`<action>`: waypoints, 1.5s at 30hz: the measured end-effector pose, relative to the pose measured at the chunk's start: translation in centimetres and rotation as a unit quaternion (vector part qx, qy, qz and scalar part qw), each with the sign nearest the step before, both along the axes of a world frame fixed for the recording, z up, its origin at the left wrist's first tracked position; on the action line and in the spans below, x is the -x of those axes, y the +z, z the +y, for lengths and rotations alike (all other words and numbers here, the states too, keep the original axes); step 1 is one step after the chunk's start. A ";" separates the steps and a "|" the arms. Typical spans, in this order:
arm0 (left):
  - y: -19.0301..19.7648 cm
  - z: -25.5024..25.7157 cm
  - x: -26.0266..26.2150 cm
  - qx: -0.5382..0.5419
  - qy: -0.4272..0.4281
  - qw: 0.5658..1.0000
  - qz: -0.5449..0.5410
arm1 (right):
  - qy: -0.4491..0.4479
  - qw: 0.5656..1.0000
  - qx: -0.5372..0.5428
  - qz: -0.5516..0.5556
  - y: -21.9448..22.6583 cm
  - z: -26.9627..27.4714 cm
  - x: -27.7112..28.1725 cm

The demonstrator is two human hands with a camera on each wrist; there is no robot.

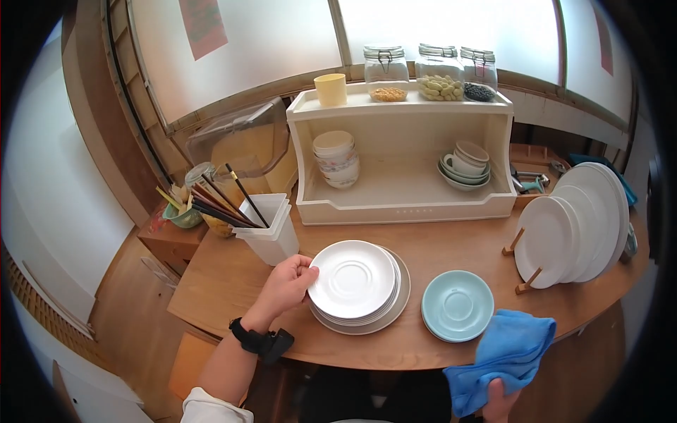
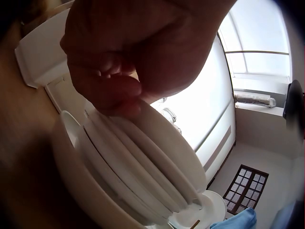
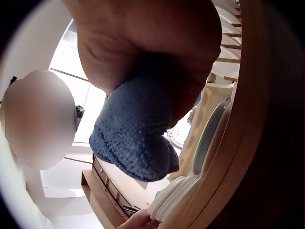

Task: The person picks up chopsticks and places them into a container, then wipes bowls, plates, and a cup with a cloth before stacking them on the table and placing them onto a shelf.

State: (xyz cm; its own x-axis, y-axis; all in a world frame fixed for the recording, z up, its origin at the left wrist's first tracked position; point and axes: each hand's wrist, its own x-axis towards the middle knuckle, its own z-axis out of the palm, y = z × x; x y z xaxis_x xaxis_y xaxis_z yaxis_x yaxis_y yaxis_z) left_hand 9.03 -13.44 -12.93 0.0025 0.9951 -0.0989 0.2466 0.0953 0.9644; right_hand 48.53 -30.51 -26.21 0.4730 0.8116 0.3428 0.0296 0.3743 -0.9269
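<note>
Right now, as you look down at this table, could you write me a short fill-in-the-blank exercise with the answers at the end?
The left hand holds the rim of the ____ plate in the white stack.
The right hand holds a cloth that is ____.
Above the shelf unit's opening stand ____ lidded glass jars.
The cup beside those jars is pale ____.

Missing words: top; blue; three; yellow.

The cloth (image 1: 513, 342) is coloured blue, the saucer (image 1: 458, 305) turquoise, the top plate (image 1: 351, 279) white; white bowls (image 1: 338, 163) are patterned pinkish.
</note>
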 end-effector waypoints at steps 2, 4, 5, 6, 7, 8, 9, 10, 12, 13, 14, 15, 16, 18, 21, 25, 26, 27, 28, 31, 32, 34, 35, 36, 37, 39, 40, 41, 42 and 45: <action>0.5 -0.7 -0.3 -0.025 0.002 1.000 -0.012 | 0.045 0.999 0.006 -0.005 1.6 0.8 1.2; 0.3 -1.0 -0.3 -0.048 0.000 0.999 -0.021 | 0.085 0.996 0.015 -0.006 3.0 1.5 2.3; -0.1 -1.2 -0.1 -0.091 0.014 0.996 -0.011 | 0.103 0.994 0.020 -0.006 3.7 1.8 2.9; -0.6 -1.3 0.0 -0.134 0.029 0.991 -0.002 | 0.122 0.992 0.025 -0.006 4.4 2.1 3.4; -0.7 -1.6 0.0 -0.134 0.027 0.991 -0.004 | 0.141 0.990 0.030 -0.006 5.0 2.4 3.9; -0.7 -2.1 -0.1 -0.170 0.034 0.985 -0.004 | 0.160 0.986 0.034 -0.006 5.7 2.7 4.4; -0.6 -2.6 -0.1 -0.206 0.041 0.978 -0.004 | 0.180 0.983 0.039 -0.006 6.4 3.1 4.9; -0.3 -3.3 -0.6 -0.232 0.050 0.971 -0.017 | 0.200 0.979 0.043 -0.006 7.0 3.4 5.5; 0.1 -4.7 -0.9 -0.289 0.033 0.957 0.019 | 0.239 0.970 0.051 -0.006 7.9 3.6 6.6; 0.2 -5.6 -1.1 -0.343 0.017 0.937 0.056 | 0.259 0.964 0.055 -0.007 8.7 3.2 7.5; 0.5 -7.1 -1.6 -0.367 -0.001 0.924 0.107 | 0.258 0.966 0.027 -0.007 8.5 3.6 8.3; 0.6 -8.6 -2.4 -0.389 -0.018 0.908 0.157 | 0.257 0.966 0.026 -0.008 8.6 3.6 9.2; 0.6 -9.8 -3.5 -0.432 -0.072 0.883 0.171 | 0.282 0.958 0.050 -0.005 8.9 3.7 10.1; -0.2 -11.7 -4.4 -0.473 -0.155 0.858 0.124 | 0.328 0.936 0.102 0.081 8.5 4.2 10.6; 0.0 -12.5 -5.7 -0.479 -0.163 0.862 -0.021 | 0.403 0.912 0.037 0.060 10.0 4.3 11.0; 0.1 -13.3 -6.3 -0.202 -0.228 0.922 -0.238 | 0.373 0.928 0.020 0.002 11.6 4.7 11.9; -1.2 -13.4 -6.5 -0.093 -0.194 0.902 -0.375 | 0.323 0.946 0.022 -0.010 10.7 4.8 12.0; -2.0 -13.4 -6.5 0.018 -0.153 0.852 -0.500 | 0.325 0.945 0.020 -0.015 10.0 4.9 11.7; -1.7 -13.5 -6.6 0.042 -0.112 0.868 -0.481 | 0.304 0.951 -0.022 -0.045 10.1 5.1 11.7; -1.5 -13.8 -6.7 0.034 -0.034 0.910 -0.412 | 0.230 0.954 -0.148 -0.125 10.4 5.4 11.8; -1.5 -13.8 -7.0 0.033 -0.035 0.909 -0.414 | 0.201 0.949 -0.189 -0.149 10.4 5.4 11.8; -1.6 -13.6 -7.7 -0.017 -0.049 0.867 -0.495 | 0.034 0.896 -0.219 -0.386 9.1 4.8 11.3; -1.9 -13.7 -7.8 -0.017 -0.051 0.867 -0.496 | 0.163 0.863 -0.182 -0.443 11.5 4.7 11.5; -2.5 -13.8 -7.8 -0.142 -0.037 0.952 -0.267 | 0.162 0.853 -0.174 -0.465 13.5 4.4 13.1; -2.8 -13.8 -7.8 -0.256 -0.021 0.966 -0.018 | 0.172 0.839 -0.176 -0.486 13.2 4.1 14.4; -2.6 -13.8 -8.3 -0.260 -0.014 0.965 0.027 | 0.126 0.826 -0.160 -0.525 11.7 2.9 16.0; -2.7 -13.7 -8.5 -0.223 -0.017 0.967 -0.126 | 0.122 0.826 -0.160 -0.526 12.0 3.1 15.9; -2.7 -13.6 -8.7 -0.179 -0.018 0.944 -0.276 | 0.157 0.842 -0.172 -0.487 12.6 3.4 15.8; -2.2 -13.8 -8.9 -0.198 -0.016 0.945 -0.260 | 0.193 0.855 -0.183 -0.446 12.8 3.5 15.7; -2.9 -14.7 -8.6 -0.272 -0.011 0.961 -0.042 | 0.188 0.858 -0.212 -0.430 12.4 3.7 16.4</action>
